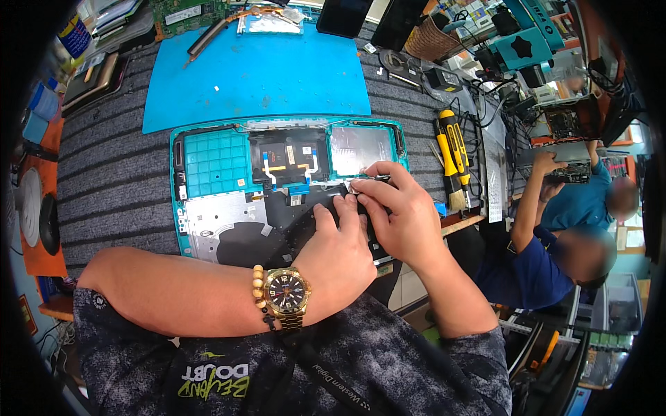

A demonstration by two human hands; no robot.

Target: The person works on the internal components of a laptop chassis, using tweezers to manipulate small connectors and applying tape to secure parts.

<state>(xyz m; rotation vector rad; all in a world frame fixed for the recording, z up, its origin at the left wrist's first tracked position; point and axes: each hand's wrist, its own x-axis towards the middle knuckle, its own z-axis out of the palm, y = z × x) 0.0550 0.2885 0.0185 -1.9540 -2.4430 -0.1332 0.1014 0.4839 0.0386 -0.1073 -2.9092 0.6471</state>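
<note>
A laptop's top case with a teal frame lies inner side up in front of me. A black touchpad underside with ribbon cables sits in its middle, and a black sheet covers part of the near half. On that sheet rest the fingers of my left hand, stretched out with nothing visible in them. My right hand is beside it, thumb and index finger pinched at a small pale piece near the touchpad's right corner. Those fingertips partly hide the piece, so its kind is unclear.
Beyond the case lies a blue mat with a soldering iron at its far edge. Yellow-black screwdrivers and a brush lie to the right. A teal microscope stands far right. Two people work at the right.
</note>
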